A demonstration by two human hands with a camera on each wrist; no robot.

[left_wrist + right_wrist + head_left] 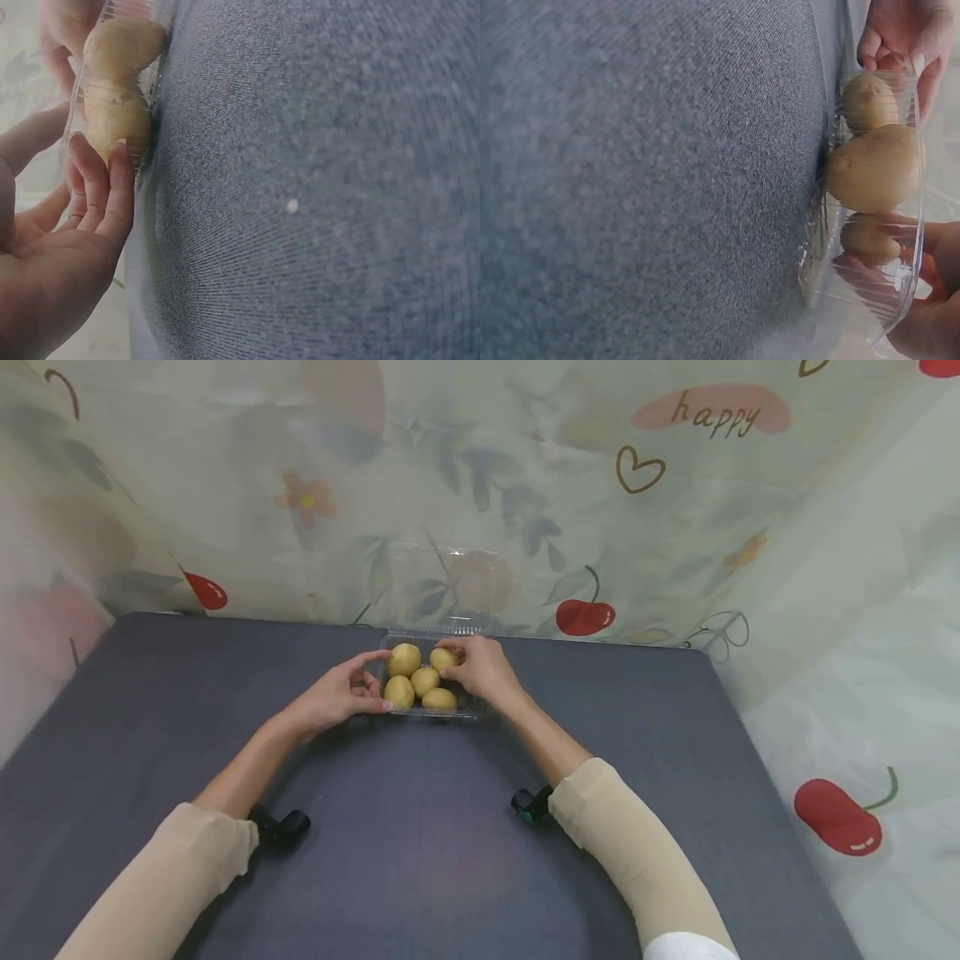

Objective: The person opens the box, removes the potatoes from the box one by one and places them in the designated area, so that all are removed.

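Observation:
A clear plastic container [467, 713] sits at the table's far edge with its hinged lid [450, 564] standing up. Several potatoes [424, 682] lie inside it. My left hand [333, 697] holds the container's left end, thumb at the front corner and index finger farther back; the other fingers bend against the wall in the left wrist view. Reaching in from the right, my right hand [486, 670] pinches the back-right potato [442, 659] between thumb and fingers. Through the clear wall, the right wrist view shows this potato [870, 240] low in the container.
Dark grey cloth covers the table [420, 860]. Behind it hangs a patterned curtain [465, 485] with cherries and flowers, right behind the raised lid. Black wrist cameras [283, 828] sit near both sleeve cuffs.

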